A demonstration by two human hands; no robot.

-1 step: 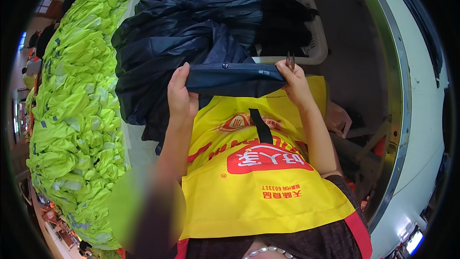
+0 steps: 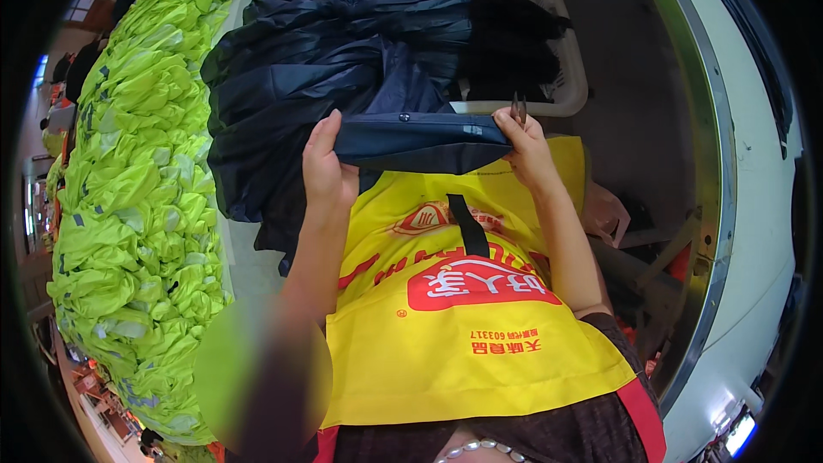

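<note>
A dark navy garment [image 2: 411,139] is stretched between my two hands, with a small round snap button on its upper edge and a small pale mark near the right end. My left hand [image 2: 330,167] pinches the left end, thumb upward. At the right end, my right hand [image 2: 530,147] grips the fabric between thumb and fingers. Two pointed metal blades of what look like thread snips [image 2: 519,110] stick up from my right hand; their handle is hidden in the palm. The fabric leads back into a large navy heap [image 2: 291,94].
Bright yellow-green garments [image 2: 141,231] are piled along the left. A white plastic basket [image 2: 570,77] stands behind, with dark cloth in it. On the right runs a pale table [image 2: 754,266] with a metal edge. A yellow apron [image 2: 463,377] covers my lap.
</note>
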